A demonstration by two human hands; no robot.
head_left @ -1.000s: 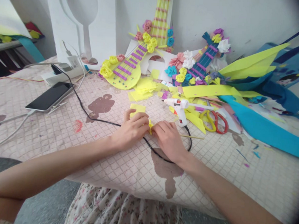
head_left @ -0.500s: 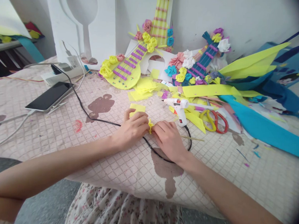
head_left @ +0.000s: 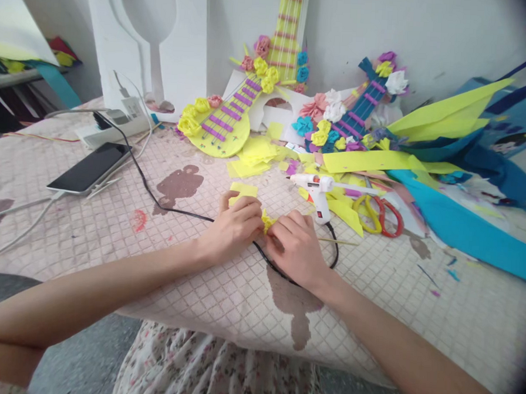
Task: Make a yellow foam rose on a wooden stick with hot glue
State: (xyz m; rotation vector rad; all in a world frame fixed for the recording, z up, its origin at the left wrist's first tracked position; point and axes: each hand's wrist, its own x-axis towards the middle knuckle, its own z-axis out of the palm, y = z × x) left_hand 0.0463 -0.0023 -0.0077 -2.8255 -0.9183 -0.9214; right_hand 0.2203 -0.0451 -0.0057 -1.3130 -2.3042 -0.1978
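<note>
Between my two hands is a small crumpled yellow paper flower (head_left: 267, 221), partly covered by fingers. My left hand (head_left: 239, 222) pinches it from the left, and my right hand (head_left: 296, 243) has its fingers closed on the right side of it. A yellow paper square (head_left: 244, 190) lies just behind my left fingers. Behind my right hand rests a white glue gun (head_left: 318, 191); its black cord (head_left: 268, 261) loops beneath my hands. A thin stick (head_left: 340, 241) lies to the right of my right hand.
Scissors (head_left: 383, 218) with yellow and red handles lie at right, near a blue paper strip (head_left: 469, 219). Paper guitars (head_left: 227, 124) with flowers lean at the back, beside yellow sheets (head_left: 256, 155). A phone (head_left: 90, 169) and a power strip (head_left: 112, 127) are at left.
The fingers of my right hand have shifted and curled slightly around the yellow flower, and a little more of it shows. My left hand keeps nearly the same pose.
</note>
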